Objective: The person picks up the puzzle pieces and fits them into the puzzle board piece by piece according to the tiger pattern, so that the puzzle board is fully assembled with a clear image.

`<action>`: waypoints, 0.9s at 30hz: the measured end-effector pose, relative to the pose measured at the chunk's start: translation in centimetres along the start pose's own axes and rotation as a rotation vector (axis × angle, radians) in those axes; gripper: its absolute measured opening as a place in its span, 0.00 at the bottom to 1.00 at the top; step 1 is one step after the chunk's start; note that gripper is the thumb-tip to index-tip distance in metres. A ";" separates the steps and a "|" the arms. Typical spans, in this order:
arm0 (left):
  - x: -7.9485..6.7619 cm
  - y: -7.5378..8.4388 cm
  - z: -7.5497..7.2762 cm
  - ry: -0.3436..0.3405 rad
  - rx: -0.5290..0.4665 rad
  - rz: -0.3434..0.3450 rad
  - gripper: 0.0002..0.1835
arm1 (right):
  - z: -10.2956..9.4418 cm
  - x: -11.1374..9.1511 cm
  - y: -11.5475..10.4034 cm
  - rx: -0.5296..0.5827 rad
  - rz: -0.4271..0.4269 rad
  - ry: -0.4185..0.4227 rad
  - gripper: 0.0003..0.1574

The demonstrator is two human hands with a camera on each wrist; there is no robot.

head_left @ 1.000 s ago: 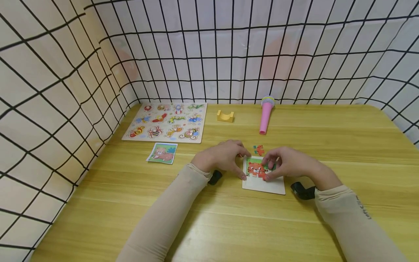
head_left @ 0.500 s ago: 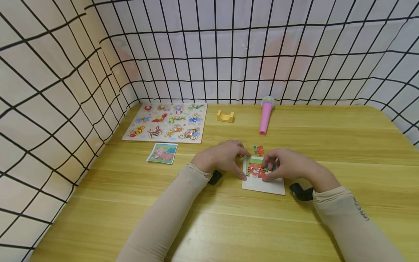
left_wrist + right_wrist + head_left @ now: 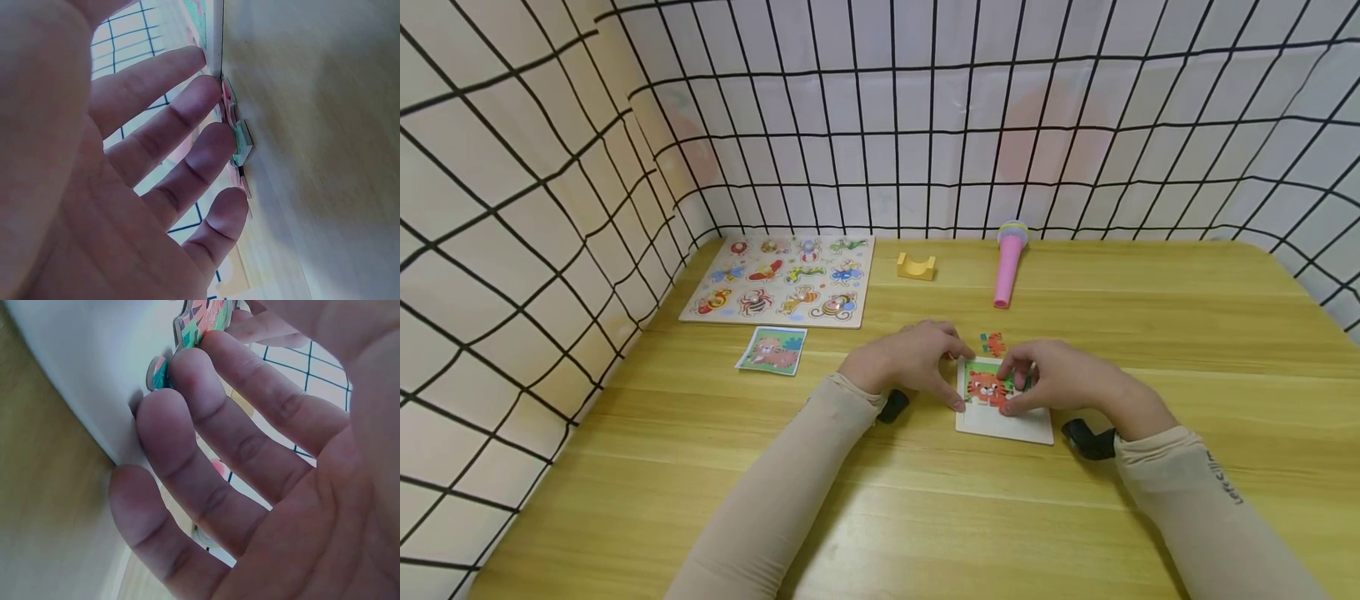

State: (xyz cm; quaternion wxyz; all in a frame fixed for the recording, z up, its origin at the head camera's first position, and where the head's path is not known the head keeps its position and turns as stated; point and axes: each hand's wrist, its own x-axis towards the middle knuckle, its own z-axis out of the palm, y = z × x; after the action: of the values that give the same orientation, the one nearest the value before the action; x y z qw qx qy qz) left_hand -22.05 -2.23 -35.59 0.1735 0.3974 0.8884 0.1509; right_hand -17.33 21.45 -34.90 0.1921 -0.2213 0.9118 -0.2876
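A pale square puzzle tray (image 3: 1000, 425) lies on the table with part of a tiger picture (image 3: 983, 383) in its upper left. My left hand (image 3: 910, 358) grips the tray's upper-left corner, thumb on the left edge and index finger at the far edge. In the left wrist view its other fingers stretch past the tray edge (image 3: 214, 37) towards a loose puzzle piece (image 3: 242, 144). My right hand (image 3: 1067, 379) pinches a red-and-green puzzle piece (image 3: 203, 322) between thumb and index finger, low over the tray. Its fingertips partly hide the piece and the tray's right side.
Just beyond the tray lies a red-and-teal loose piece (image 3: 993, 343). A pink toy microphone (image 3: 1010, 267) and a yellow block (image 3: 917, 267) are farther back. To the left are a tiger picture card (image 3: 772, 350) and an insect puzzle board (image 3: 782, 283). Black wire mesh (image 3: 887, 133) surrounds the table.
My right hand and wrist have shifted very slightly left over the tray. The left hand and the tray stay practically where they were.
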 end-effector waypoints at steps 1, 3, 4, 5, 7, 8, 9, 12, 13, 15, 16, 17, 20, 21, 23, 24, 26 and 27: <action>0.0 0.0 0.0 0.001 0.000 0.001 0.39 | 0.0 0.0 0.0 -0.002 -0.001 0.000 0.23; 0.0 -0.1 0.0 0.001 -0.001 0.000 0.39 | 0.0 0.0 -0.1 -0.008 -0.002 -0.001 0.23; 0.0 -0.1 0.0 0.000 -0.002 -0.001 0.39 | 0.0 0.0 -0.2 -0.008 -0.002 -0.002 0.23; 0.0 -0.1 0.0 0.000 -0.005 -0.002 0.39 | 0.0 0.1 -0.3 -0.008 0.000 -0.004 0.23; 0.0 -0.1 0.0 -0.001 -0.009 -0.004 0.39 | 0.0 0.1 -0.4 -0.010 0.005 -0.007 0.22; 0.0 -0.1 0.0 0.000 -0.009 -0.005 0.39 | 0.1 0.1 -0.4 -0.010 0.009 -0.008 0.22; 0.0 0.0 0.0 0.000 -0.009 -0.005 0.39 | 0.1 0.1 -0.5 -0.009 0.013 -0.008 0.23; 0.0 0.0 0.0 0.001 -0.004 -0.003 0.39 | 0.1 0.1 -0.6 -0.009 0.014 -0.008 0.23; 0.0 0.0 0.0 0.001 -0.004 -0.004 0.39 | 0.1 0.1 -0.6 -0.009 0.013 -0.007 0.23; 0.0 0.1 0.0 -0.001 -0.007 -0.008 0.39 | 0.1 0.0 -0.5 -0.010 0.009 -0.008 0.23; 0.0 0.1 -0.1 -0.002 -0.009 -0.010 0.39 | 0.1 0.0 -0.5 -0.010 0.007 -0.008 0.22; -0.1 0.1 -0.1 -0.004 -0.012 -0.012 0.39 | 0.1 0.0 -0.5 -0.010 0.006 -0.009 0.22; -0.1 0.1 -0.1 -0.001 -0.017 -0.014 0.39 | 0.1 0.0 -0.5 -0.006 0.008 -0.011 0.22; -0.1 0.2 -0.2 0.001 -0.020 -0.012 0.39 | 0.1 0.0 -0.5 -0.007 0.008 -0.010 0.22; -0.1 0.2 -0.2 0.003 -0.023 -0.006 0.39 | 0.1 0.1 -0.5 -0.009 0.007 -0.008 0.22; -0.1 0.2 -0.2 0.003 -0.027 -0.003 0.39 | 0.1 0.1 -0.5 -0.010 0.005 -0.006 0.22; -0.1 0.3 -0.2 0.002 -0.028 0.003 0.39 | 0.1 0.1 -0.5 -0.008 -0.001 -0.004 0.21; -0.1 0.3 -0.1 0.001 -0.027 0.003 0.39 | 0.2 0.0 -0.4 -0.008 -0.004 -0.003 0.21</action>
State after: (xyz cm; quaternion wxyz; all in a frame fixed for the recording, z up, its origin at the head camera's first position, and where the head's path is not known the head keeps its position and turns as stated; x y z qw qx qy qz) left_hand -21.86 -2.17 -35.32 0.1782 0.3962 0.8858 0.1631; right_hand -17.16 21.03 -34.77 0.1919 -0.2242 0.9123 -0.2839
